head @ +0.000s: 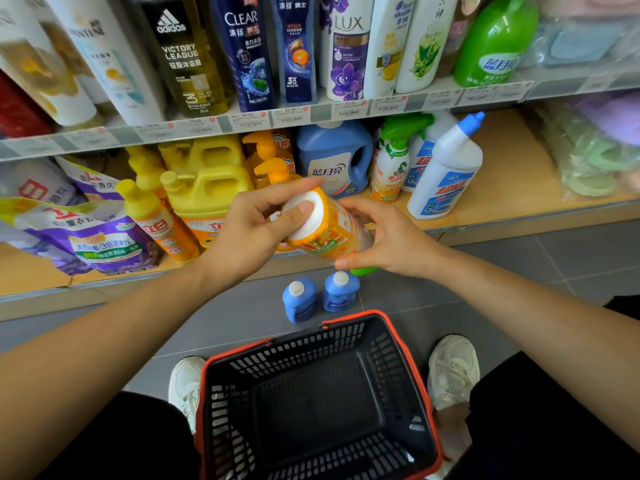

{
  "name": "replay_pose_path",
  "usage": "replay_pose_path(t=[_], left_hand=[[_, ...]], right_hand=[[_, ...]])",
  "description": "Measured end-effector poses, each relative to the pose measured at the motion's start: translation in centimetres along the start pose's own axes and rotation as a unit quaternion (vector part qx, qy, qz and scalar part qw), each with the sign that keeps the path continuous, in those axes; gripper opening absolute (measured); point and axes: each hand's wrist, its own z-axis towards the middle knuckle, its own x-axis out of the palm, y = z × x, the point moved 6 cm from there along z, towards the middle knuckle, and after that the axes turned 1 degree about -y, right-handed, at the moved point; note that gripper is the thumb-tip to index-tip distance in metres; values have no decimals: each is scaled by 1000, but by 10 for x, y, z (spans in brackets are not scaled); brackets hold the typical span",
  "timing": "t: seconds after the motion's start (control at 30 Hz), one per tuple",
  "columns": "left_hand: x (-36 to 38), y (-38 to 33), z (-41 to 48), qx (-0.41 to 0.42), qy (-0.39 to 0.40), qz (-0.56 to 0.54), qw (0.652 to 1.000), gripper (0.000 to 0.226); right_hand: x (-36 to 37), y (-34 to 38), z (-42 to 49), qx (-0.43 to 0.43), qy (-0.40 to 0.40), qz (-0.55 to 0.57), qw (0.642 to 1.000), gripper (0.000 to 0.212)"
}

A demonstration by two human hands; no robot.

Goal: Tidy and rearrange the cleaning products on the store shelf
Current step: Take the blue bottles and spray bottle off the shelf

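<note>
Orange spray bottle (334,237), in the air before the lower shelf (502,174), white bottom turned to you, your left hand (252,230) curled around its base, your right hand (384,237) gripping its side, black basket (349,315) on the floor below.

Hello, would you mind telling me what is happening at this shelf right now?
A person facing the lower shelf holds an orange spray bottle in both hands, tipped bottom-up. The left hand grips its white base and the right hand its body. Two small blue bottles stand on the floor, just beyond an empty basket.
</note>
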Motion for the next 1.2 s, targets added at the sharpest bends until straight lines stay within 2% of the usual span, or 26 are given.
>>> replay_pose_path(t=[0.23, 0.33, 0.53, 0.67, 0.77, 0.83, 1.07, 1.2], left_hand=[[9, -15, -7, 98, 39, 126, 986, 49], [7, -23, -8, 160, 0, 220, 962, 46], [-3, -34, -9, 208, -87, 290, 930, 34], [-11, -34, -7, 170, -135, 250, 944, 38], [-15, -27, -2, 122, -152, 206, 959, 40], [-14, -24, 2, 104, -134, 171, 971, 40], [-1, -23, 7, 185, -72, 155, 968, 39], [-2, -8, 11, 131, -106, 67, 983, 58]], right_hand=[[-3, 0, 2, 14, -27, 29, 999, 72], [-3, -2, 2, 25, -34, 41, 998, 71], [-7, -3, 2, 43, -54, 61, 996, 70], [-11, -2, 2, 46, -67, 76, 994, 62], [-14, 1, 2, 43, -76, 96, 992, 72], [-16, 3, 2, 38, -85, 102, 990, 78], [-24, 9, 3, 32, -115, 108, 987, 77], [-26, 8, 5, 35, -119, 111, 986, 69]])
